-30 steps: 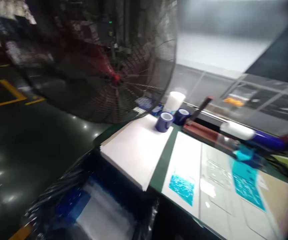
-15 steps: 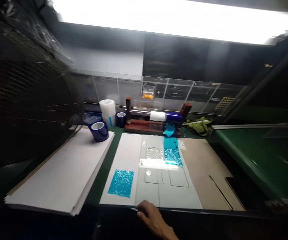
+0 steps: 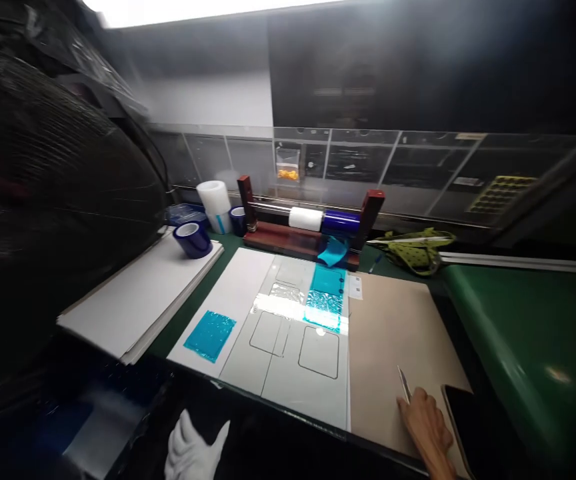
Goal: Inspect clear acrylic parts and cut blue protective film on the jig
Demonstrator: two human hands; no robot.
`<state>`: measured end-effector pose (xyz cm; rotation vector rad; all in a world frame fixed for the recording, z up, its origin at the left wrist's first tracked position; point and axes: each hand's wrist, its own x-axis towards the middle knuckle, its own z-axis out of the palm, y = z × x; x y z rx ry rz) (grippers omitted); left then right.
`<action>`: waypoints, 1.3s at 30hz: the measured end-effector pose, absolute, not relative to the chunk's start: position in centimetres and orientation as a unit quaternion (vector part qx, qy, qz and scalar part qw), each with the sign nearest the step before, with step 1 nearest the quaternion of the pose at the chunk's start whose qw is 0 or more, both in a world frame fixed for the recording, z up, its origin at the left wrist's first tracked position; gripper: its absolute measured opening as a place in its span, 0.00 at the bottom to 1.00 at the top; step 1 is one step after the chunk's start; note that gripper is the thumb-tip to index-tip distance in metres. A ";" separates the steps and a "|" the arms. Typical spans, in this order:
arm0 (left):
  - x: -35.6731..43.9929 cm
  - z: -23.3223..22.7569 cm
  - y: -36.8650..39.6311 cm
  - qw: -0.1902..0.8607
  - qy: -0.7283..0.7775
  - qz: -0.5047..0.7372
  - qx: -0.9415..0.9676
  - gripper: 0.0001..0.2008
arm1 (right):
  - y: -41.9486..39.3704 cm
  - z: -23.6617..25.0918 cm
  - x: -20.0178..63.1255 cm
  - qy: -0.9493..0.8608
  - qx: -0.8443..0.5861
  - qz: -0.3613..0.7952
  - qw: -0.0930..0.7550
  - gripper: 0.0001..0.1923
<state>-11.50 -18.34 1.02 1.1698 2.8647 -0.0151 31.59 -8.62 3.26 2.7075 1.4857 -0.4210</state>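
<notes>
My right hand (image 3: 427,421), bare, is closed over a slim pointed metal tool (image 3: 405,384) on the brown board (image 3: 393,327). The tool's tip points up and away; whether it is tweezers or a blade I cannot make out. A dark phone (image 3: 461,420) lies just right of that hand. My left hand (image 3: 194,450), in a white glove, is held below the table's front edge, thumb apart from the fingers, with nothing in it. Ahead of it are a blue film sheet (image 3: 211,335) on white paper and a clear sheet with drawn rounded rectangles (image 3: 293,373). Another blue film piece (image 3: 325,300) lies farther back.
A wooden roll holder (image 3: 298,241) with white and blue rolls stands at the back. On the left, a paper stack (image 3: 138,287) carries a blue tape roll (image 3: 193,240). White rolls (image 3: 214,200) stand behind. A green-yellow patterned cloth item (image 3: 413,252) lies back right.
My right hand has moved right, from the clear sheet's front edge to the brown board, and has taken hold of the slim tool. The gloved left hand has come into view. The view has shifted.
</notes>
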 end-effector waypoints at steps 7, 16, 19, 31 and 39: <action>-15.1 0.8 -12.1 -0.096 0.876 0.056 0.470 0.34 | -9.7 -2.7 34.0 0.531 0.842 -0.093 0.008 0.15; -22.3 1.0 1.2 0.008 0.714 -0.009 0.700 0.35 | -8.0 -0.5 30.7 0.439 0.876 -0.154 -0.124 0.26; -21.9 -0.2 1.4 0.004 0.731 -0.011 0.682 0.30 | -7.0 0.3 28.6 0.438 0.858 -0.186 -0.190 0.27; -20.4 -0.8 1.7 -0.026 0.803 0.015 0.595 0.30 | -2.9 5.2 16.3 0.533 0.781 -0.279 -0.167 0.22; -13.0 2.3 5.0 0.050 0.653 0.052 0.754 0.44 | 1.4 4.0 13.7 0.589 0.775 -0.213 -0.084 0.17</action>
